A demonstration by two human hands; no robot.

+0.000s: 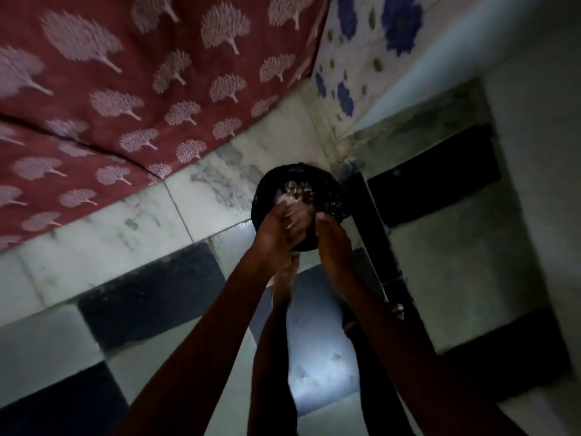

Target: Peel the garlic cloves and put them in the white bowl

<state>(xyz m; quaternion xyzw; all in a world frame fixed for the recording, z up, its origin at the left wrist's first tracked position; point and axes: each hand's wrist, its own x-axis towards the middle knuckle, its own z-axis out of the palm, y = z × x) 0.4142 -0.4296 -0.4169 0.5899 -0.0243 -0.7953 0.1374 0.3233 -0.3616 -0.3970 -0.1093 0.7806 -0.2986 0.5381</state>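
Both my arms reach out over a round bin lined with a black bag (327, 187) that stands on the floor. My left hand (279, 228) is cupped above the bin's mouth and holds pale garlic peels (292, 215) in its fingers. More pale scraps (287, 191) lie inside the bag. My right hand (333, 247) hovers close beside the left with its fingers fairly straight and nothing in it. The picture is dark and blurred. No white bowl and no garlic cloves are in view.
A red cloth with pale tree prints (125, 89) hangs at the upper left, and a white cloth with blue flowers (371, 42) at the top. The floor has black and white tiles (144, 297). A wall step (534, 215) rises on the right. My leg (279, 309) shows below my arms.
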